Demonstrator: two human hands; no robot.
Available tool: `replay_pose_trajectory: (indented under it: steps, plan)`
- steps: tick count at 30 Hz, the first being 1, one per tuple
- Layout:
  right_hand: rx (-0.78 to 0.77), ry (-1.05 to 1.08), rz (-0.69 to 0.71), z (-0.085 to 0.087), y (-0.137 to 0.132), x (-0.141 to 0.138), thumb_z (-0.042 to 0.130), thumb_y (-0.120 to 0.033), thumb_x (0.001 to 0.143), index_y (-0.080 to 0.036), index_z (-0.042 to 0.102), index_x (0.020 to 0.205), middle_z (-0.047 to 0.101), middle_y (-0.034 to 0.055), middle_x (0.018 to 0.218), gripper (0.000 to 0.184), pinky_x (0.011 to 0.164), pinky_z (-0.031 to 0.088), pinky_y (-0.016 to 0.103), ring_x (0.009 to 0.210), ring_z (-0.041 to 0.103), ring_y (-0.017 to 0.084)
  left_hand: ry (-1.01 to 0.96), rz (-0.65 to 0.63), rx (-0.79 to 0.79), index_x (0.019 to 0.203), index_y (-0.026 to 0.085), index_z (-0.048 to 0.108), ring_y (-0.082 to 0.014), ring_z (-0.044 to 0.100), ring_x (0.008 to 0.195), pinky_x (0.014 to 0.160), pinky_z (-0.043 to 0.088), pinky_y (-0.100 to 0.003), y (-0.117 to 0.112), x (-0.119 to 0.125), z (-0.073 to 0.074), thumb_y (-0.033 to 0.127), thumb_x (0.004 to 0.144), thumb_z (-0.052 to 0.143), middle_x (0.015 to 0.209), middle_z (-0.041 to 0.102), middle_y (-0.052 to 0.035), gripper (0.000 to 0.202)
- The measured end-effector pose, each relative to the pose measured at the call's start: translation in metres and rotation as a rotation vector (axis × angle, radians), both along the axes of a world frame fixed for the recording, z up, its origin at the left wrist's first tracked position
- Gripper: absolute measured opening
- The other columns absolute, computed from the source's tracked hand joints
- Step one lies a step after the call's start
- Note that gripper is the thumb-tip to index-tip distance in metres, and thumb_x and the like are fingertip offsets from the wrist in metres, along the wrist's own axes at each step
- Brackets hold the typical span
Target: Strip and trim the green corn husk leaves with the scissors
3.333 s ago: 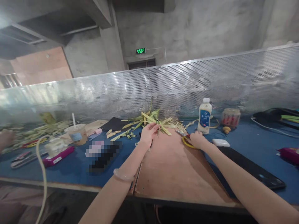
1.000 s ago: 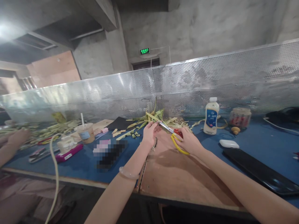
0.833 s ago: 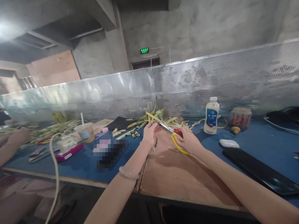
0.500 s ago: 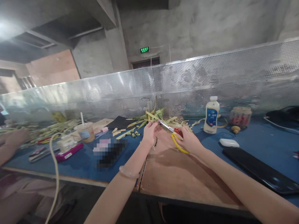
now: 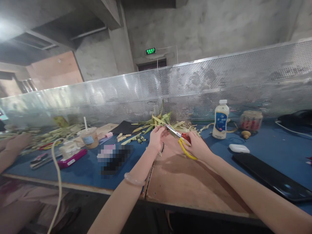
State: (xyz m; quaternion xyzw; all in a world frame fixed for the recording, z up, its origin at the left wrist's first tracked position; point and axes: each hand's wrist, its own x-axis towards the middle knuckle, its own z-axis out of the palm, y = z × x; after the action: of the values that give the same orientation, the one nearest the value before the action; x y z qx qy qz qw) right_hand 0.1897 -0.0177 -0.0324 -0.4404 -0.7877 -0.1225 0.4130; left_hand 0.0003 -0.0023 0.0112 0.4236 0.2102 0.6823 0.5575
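Observation:
My right hand (image 5: 195,144) is closed round the handles of a pair of scissors (image 5: 175,132) with one red and one yellow grip. The metal blades point up and to the left, reaching my left hand (image 5: 157,138). Its fingers are pinched together near the blade tips; whatever lies between them is too small to make out. Just beyond both hands is a pile of green and pale yellow husk-like leaves (image 5: 163,119). Below them lies a brown wooden board (image 5: 185,185).
Right: a white-capped bottle (image 5: 220,122), a jar (image 5: 251,121), a white case (image 5: 239,148) and a long black case (image 5: 270,175). Left: a cup with a straw (image 5: 89,138), a magenta object (image 5: 72,159), a pale cable (image 5: 58,175) and another person's hands (image 5: 18,143). A perforated metal screen (image 5: 109,94) stands behind.
Almost nothing differs. Both hands and the scissors keep the same place, and the view has shifted very slightly.

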Motion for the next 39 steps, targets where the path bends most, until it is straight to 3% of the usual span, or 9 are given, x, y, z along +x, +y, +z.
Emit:
replay_pose_trajectory:
  steps: [28,39]
  plan:
    - [-0.03,-0.056,-0.09,0.004,-0.0072,-0.0038,0.047,-0.043,0.082,-0.021,0.047,0.084,0.057,0.0057,0.084,0.022,0.058,0.038,0.029,0.07,0.056,0.02,-0.009,-0.005,-0.008,0.075,0.014,0.062,-0.0146,0.066,0.07,0.076,0.052,-0.032,-0.0024,0.0,0.0021,0.014,0.067,0.066,0.082,0.071,-0.0063,0.009]
    - [-0.026,-0.053,-0.062,0.0044,-0.007,-0.0028,0.047,-0.042,0.084,-0.021,0.047,0.091,0.056,0.0042,0.082,0.022,0.056,0.037,0.028,0.069,0.056,0.02,0.011,0.004,-0.011,0.077,0.015,0.063,-0.0134,0.065,0.07,0.074,0.05,-0.029,-0.0008,-0.0014,0.0012,0.015,0.066,0.067,0.084,0.071,-0.0056,0.011]
